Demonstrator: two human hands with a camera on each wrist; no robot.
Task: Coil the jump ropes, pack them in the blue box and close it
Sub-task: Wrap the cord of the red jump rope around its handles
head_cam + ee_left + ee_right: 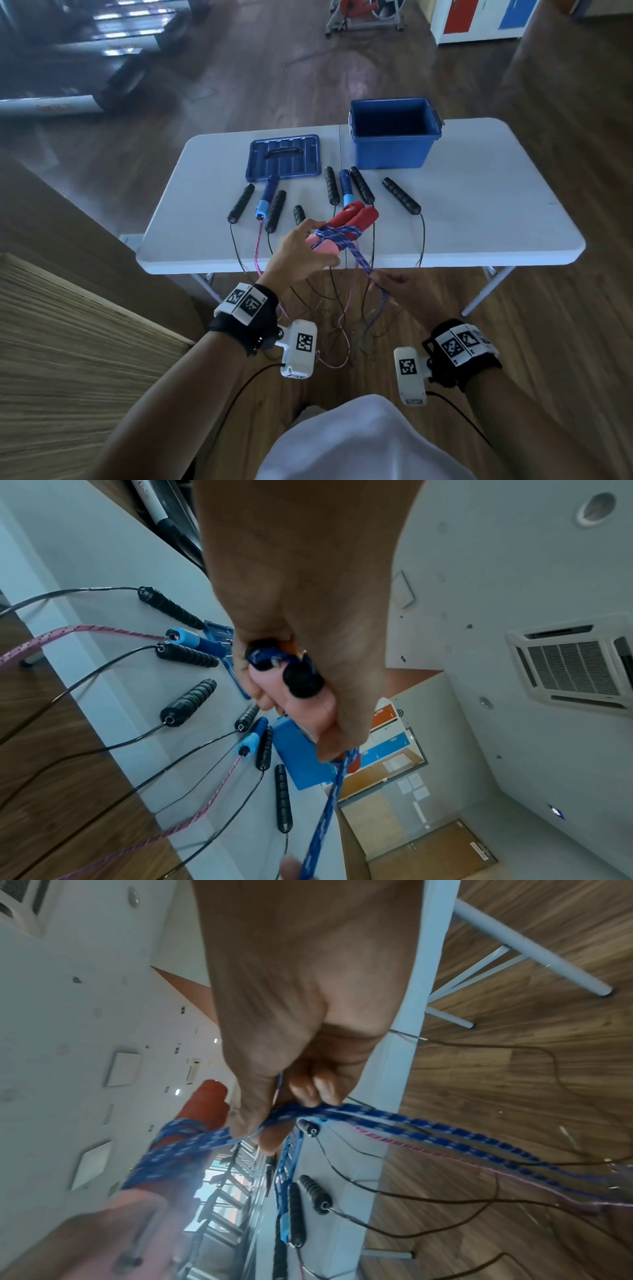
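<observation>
Jump rope point(346, 236) handles held above table edge point(342, 263).

Gym room, exercise bike point(363, 15), red and blue lockers point(486, 17), wood floor point(274, 78)

floor point(565, 85): dark wood | table point(479, 212): white, folding | lockers point(479, 20): red, blue

The left hand point(301, 253) hides the near ends of the red handles point(356, 214). At six o'clock, cords point(337, 329) tangle indistinctly. The blue box point(390, 150) floor lies in shadow.
</observation>
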